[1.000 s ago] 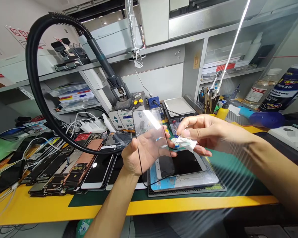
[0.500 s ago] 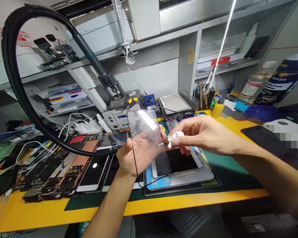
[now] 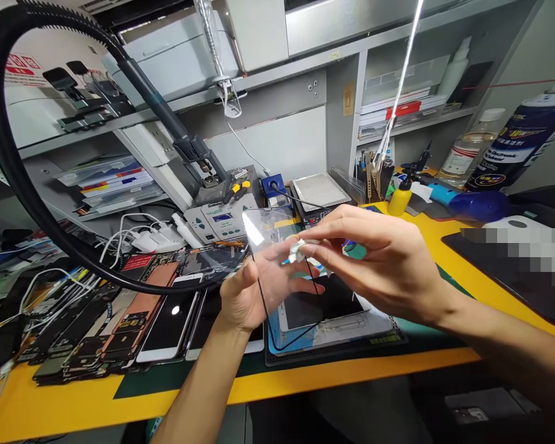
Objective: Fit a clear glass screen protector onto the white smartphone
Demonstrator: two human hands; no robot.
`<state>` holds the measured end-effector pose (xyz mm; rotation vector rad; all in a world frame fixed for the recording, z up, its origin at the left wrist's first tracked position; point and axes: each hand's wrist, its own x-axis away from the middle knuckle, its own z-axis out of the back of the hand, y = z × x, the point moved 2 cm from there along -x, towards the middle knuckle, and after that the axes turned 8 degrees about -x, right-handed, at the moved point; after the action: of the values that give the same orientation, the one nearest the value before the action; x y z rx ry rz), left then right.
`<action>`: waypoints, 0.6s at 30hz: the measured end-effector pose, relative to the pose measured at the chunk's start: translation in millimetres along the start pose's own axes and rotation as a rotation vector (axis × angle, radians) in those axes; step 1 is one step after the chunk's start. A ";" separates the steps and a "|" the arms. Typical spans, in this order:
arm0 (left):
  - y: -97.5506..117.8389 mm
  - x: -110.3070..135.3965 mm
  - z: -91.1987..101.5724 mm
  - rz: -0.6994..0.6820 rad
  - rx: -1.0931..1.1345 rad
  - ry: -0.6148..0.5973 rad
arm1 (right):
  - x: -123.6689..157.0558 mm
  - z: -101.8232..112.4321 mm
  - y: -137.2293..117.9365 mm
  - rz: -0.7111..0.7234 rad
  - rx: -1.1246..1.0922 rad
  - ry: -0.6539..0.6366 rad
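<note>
1. Transparent rectangular glass panel with a thin black border (image 3: 277, 283) is held tilted above the yellow-topped counter (image 3: 342, 387).
2. The left hand (image 3: 244, 301) rises from below, palm up, its thumb by the panel's left edge; its fingers, bent and spread, show through the glass from behind, gripping it.
3. From the lower right slants the right forearm; the right hand's (image 3: 379, 253) thumb and index finger pinch a crumpled white tissue (image 3: 296, 251) before the panel's right side. Whether it touches the glass, I cannot tell.
4. Beneath both hands, a white-framed phone with a black screen (image 3: 337, 300) lies on a flat blue-and-silver box (image 3: 351, 325).
5. Farther back, a grey electronic unit with a small display (image 3: 219, 226) carries yellow-and-black pliers (image 3: 237, 190).
</note>
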<state>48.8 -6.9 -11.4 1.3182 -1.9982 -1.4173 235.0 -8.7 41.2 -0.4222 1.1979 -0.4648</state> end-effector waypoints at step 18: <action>-0.8 0.1 -1.0 0.000 -0.091 0.137 | 9.5 -13.7 -10.1 0.304 0.259 -0.269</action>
<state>49.9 -7.5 -11.6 1.3372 -1.8243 -1.3622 223.6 -23.2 35.0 -0.0730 0.9063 -0.2838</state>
